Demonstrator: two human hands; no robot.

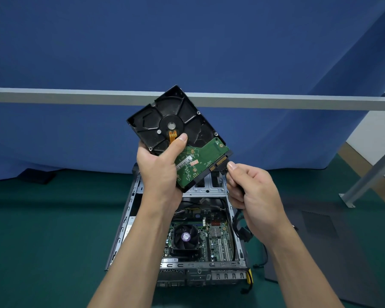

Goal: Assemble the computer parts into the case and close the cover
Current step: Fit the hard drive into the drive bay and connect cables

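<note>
The hard drive (pixel 178 121) is up in the air above the far end of the open computer case (pixel 129 210), tilted, with its underside facing the camera, so its green circuit board (pixel 200 163) shows. The left hand (pixel 158 170) grips it, fingers wrapped behind one long edge and the thumb laid across the black casting near the spindle. The right hand (pixel 253 192), also above the case, pinches a black cable connector (pixel 224 168) between thumb and forefinger at the drive's gold contact edge; I cannot tell whether the plug is seated or only touching. Its black cable (pixel 238 223) drops into the right side of the case, beside the motherboard (pixel 218 238) and the CPU fan (pixel 185 236). A dark grey cover panel (pixel 320 241) lies flat just right of the case

The drive is probably dense, rigid and sensitive to knocks, so it is best held by its metal side edges, with fingers off the bare board and contacts. The plug's plastic tongue looks brittle, so it should go in straight, not at an angle, and the cable may tug back
</note>
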